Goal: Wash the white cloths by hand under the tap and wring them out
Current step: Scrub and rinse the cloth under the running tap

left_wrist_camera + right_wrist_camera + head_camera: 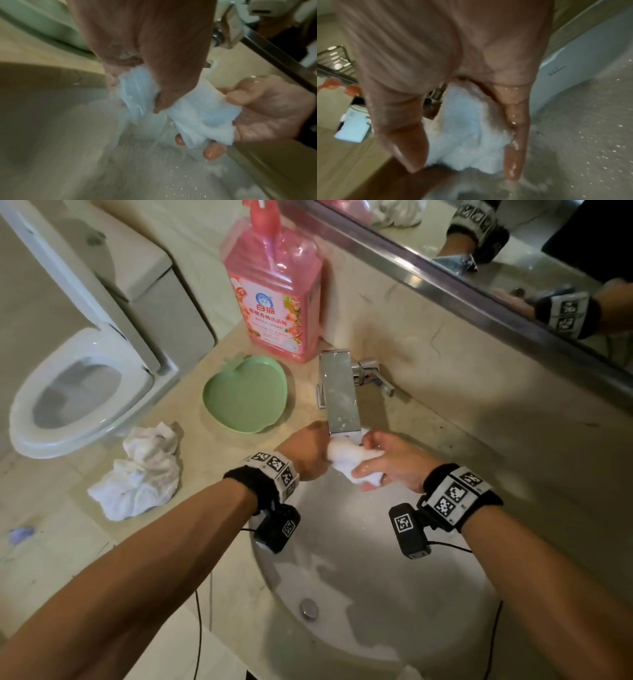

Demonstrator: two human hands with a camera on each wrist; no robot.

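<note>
A wet white cloth (352,462) is bunched between both hands directly under the spout of the square chrome tap (339,392), over the far part of the round pale basin (376,594). The left hand (306,451) has its grip closed round the cloth's left end; from the left wrist view the thumb and fingers (163,81) wrap over the fabric (197,108), with suds on the skin. The right hand (390,460) grips the right end — its wet fingertips (213,150) curl up from beneath the cloth, and in the right wrist view the soapy cloth (467,128) sits pressed between thumb and fingers (513,155). Water and foam fall from the cloth into the basin, whose surface is speckled with droplets.

Each wrist wears a black band with printed square markers and a small black camera hanging below, thin cables trailing toward the near edge.

On the beige stone table (85,542) to the left of the basin lies a second crumpled white cloth (140,474), well apart from the hands. Farther off, just left of the tap, sits a green apple-shaped plastic dish (245,395), and behind it stands a tall pink bottle of washing liquid (274,289) with a pump top. A white toilet (78,392) with its lid raised stands at the far left. Along the far right wall runs a mirror (513,251) with a metal frame — the banded wrists are reflected in it.
</note>
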